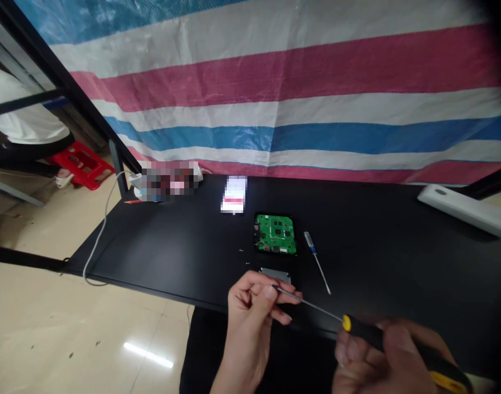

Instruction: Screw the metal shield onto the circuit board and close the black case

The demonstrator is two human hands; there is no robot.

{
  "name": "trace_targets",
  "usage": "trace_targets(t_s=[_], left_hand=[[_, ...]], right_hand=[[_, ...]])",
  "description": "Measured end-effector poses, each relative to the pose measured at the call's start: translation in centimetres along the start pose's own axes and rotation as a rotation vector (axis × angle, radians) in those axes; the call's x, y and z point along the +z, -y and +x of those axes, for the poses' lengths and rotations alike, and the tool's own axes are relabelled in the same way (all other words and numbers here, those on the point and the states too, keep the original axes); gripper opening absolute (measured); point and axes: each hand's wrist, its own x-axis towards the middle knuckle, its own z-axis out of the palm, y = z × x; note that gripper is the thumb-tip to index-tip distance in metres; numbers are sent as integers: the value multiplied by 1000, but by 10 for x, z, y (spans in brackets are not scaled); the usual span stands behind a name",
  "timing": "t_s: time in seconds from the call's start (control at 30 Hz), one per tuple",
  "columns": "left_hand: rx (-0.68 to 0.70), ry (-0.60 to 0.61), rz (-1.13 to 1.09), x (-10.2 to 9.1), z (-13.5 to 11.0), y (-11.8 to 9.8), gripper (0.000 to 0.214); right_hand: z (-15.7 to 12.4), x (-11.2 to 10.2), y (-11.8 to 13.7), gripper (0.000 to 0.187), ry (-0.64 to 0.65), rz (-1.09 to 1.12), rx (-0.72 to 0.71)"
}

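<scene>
**Right hand (pixel 390 355) grips screwdriver (pixel 363 328), left hand (pixel 254 306) pinches its tip**

Over the table's (pixel 172 251) near edge, its long axis runs from the handle, near right, to the tip, pointing far-left (whether a screw sits there, I cannot tell). Seemingly the tip is being readied; the next move calls for steady aim at the green board (pixel 275 233) beyond.

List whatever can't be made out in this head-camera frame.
All in the head view:
- Tip of the black-and-yellow screwdriver: hidden by the left hand's fingers.
- Grey plate: near edge covered by the left hand.
- Right hand: cut off by the bottom edge.
- Two pixelated patches: blurred out.
- Specks beside the green board: too small to identify.
</scene>
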Motion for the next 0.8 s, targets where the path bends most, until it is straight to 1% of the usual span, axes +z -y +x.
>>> trace_targets(t_s=[0.03,0.07,0.1,0.17,0.3,0.47,0.7,0.8], left_hand=[[17,-17,-1,-1,1,0,37],[36,-34,-3,-1,1,-1,37],[52,-50,-1,-2,1,-2,37],[70,-56,19,-1,1,-4,36],[64,-53,64,3,-1,-4,38],[94,-87,28,6,-1,-3,38],[80,-52,67,5,0,-5,40],[74,-60,93,4,0,-3,35]], right_hand=[[-2,9,4,29,-44,13,-9],[-4,17,7,29,-157,27,3],[-6,24,10,28,-229,48,6],[-7,33,14,27,-248,85,-2],[-6,34,16,26,-221,87,-13],[-5,32,17,29,-231,107,20],[-4,31,17,27,-249,96,38],[-1,29,17,24,-202,110,18]])
